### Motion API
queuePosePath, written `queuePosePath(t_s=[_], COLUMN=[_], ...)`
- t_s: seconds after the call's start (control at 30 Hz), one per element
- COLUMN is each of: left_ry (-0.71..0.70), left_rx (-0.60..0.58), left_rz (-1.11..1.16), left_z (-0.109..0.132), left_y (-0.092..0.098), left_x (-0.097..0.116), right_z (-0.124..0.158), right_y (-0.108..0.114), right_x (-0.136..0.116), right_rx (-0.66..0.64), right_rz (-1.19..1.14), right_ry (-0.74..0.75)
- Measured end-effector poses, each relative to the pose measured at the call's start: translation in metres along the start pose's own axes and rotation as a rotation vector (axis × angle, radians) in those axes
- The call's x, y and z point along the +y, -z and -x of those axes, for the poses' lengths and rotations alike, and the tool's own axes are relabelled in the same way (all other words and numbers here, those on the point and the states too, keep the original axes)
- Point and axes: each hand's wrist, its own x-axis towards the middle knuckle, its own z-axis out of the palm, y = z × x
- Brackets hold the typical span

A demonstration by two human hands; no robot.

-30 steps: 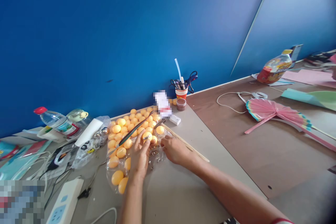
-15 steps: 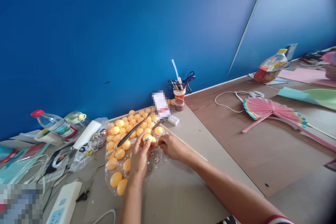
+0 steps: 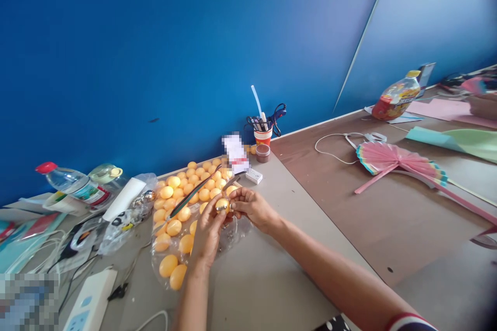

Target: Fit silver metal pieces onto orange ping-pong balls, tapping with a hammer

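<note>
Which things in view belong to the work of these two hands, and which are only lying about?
Seemingly in the work:
orange ball with a shiny piece, held by the left hand, right hand close against it
other orange balls nearby

Probably only lying about:
pink fan
red-capped bottle
yellow-capped bottle
power strip

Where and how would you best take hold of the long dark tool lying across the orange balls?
Probably pinch the long dark tool across the middle of its narrow shaft, coming from above and its left: it lies slantwise on top of the orange balls, its upper face uncovered, while the left hand is close on its right.
</note>
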Motion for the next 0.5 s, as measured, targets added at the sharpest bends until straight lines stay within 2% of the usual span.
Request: queuePosePath(t_s=[0.23,0.5], left_ry=[-0.011,-0.022], left_rx=[0.006,-0.01], left_rz=[-0.054,-0.096], left_z=[-0.0014,-0.0037], left_y=[0.0028,0.0068], left_x=[-0.0023,-0.0071], right_z=[0.0022,-0.0005], right_y=[-0.0013,0.0043], right_x=[0.0001,0.0017], right_rx=[0.053,0.015], right_rz=[0.099,0.095], right_ry=[0.024,-0.012])
